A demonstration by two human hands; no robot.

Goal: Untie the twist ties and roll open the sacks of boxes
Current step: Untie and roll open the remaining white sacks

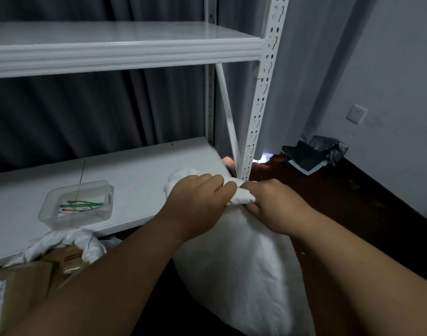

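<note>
A full white fabric sack [241, 270] stands on the dark floor just in front of the right end of the white metal shelving unit [125, 54], its gathered neck [239, 197] level with the lower shelf edge. Both hands are on that neck: the left hand [197, 202] has its fingers curled over the bunched cloth from the shelf side, and the right hand [275, 207] pinches the twisted end from the other side. I cannot see a twist tie under the fingers.

The cloth looks soft and limp, so it should bunch and fold easily and give little resistance when rolled down. The bulging body suggests boxes inside, which would make it fairly heavy and firm lower down. The neck seems the right place to grip, then the rim for rolling.

On the lower shelf sits a clear plastic tray [47, 214] holding loose green and red twist ties [82, 205]. At lower left another white sack [69, 241] lies rolled open around brown cardboard boxes [30, 280]. Behind, a dark grey curtain [98, 110] hangs, and crumpled black and silver plastic bags [314, 154] lie by the wall, well apart. The shelf's front upright post [258, 110] stands just behind the neck and may crowd the hands.
</note>
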